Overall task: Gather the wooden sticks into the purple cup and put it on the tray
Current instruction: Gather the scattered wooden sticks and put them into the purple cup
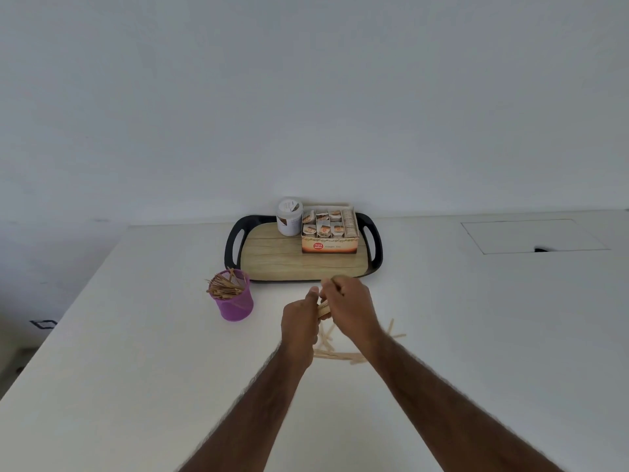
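A purple mesh cup [237, 303] stands upright on the white table, left of my hands, with many wooden sticks [224, 285] leaning out of its top. My left hand [299, 316] and my right hand [350, 310] meet above the table and both grip a small bundle of wooden sticks [323, 309]. Several loose sticks [335, 354] lie flat on the table under and behind my hands. The tray [238, 233], black-rimmed with a wood-pattern floor, sits just beyond my hands, right of the cup.
On the tray's back half stand a white jar [289, 217] and an open box of tea bags [329, 231]. A rectangular hatch outline [532, 236] marks the table at the far right. The table's left edge [68, 311] runs diagonally.
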`<state>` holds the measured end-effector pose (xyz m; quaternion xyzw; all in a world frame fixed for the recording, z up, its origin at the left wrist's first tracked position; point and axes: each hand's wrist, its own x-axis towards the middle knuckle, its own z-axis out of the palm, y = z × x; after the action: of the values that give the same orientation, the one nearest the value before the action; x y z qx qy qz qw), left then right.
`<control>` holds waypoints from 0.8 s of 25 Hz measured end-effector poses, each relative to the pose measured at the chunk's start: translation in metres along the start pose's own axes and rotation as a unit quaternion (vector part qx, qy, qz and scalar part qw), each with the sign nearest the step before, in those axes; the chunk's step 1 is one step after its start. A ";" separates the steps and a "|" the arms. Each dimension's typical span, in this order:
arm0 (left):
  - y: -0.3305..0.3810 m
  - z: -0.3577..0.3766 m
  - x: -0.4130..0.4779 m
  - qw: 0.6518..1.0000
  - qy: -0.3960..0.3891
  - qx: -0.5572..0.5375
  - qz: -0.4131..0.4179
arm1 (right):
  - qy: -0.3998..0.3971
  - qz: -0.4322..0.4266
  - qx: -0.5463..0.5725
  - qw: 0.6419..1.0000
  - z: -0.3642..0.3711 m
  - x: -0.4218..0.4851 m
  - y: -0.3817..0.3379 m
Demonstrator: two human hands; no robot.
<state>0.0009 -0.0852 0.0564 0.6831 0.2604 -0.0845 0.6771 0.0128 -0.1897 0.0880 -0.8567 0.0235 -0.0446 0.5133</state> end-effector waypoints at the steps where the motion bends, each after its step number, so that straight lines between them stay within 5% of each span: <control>1: 0.000 0.000 0.000 1.000 0.002 0.019 0.017 | -0.012 0.008 -0.028 0.999 0.002 -0.002 0.003; 5: -0.003 0.000 0.001 0.978 0.062 0.147 0.133 | -0.012 0.117 -0.085 0.989 0.000 0.001 0.018; 9: -0.004 0.000 -0.002 0.948 0.089 0.211 0.221 | -0.001 0.121 0.022 0.992 0.002 0.002 0.020; 14: -0.002 -0.006 -0.002 0.995 0.009 0.015 0.095 | 0.062 0.063 0.028 0.996 -0.001 -0.003 0.027; 20: 0.002 -0.002 -0.004 0.996 -0.023 0.030 0.078 | 0.118 0.040 -0.011 0.992 0.003 -0.009 0.032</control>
<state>-0.0020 -0.0840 0.0603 0.7190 0.1881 -0.0542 0.6669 0.0046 -0.2019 0.0578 -0.8492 0.1185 -0.1252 0.4991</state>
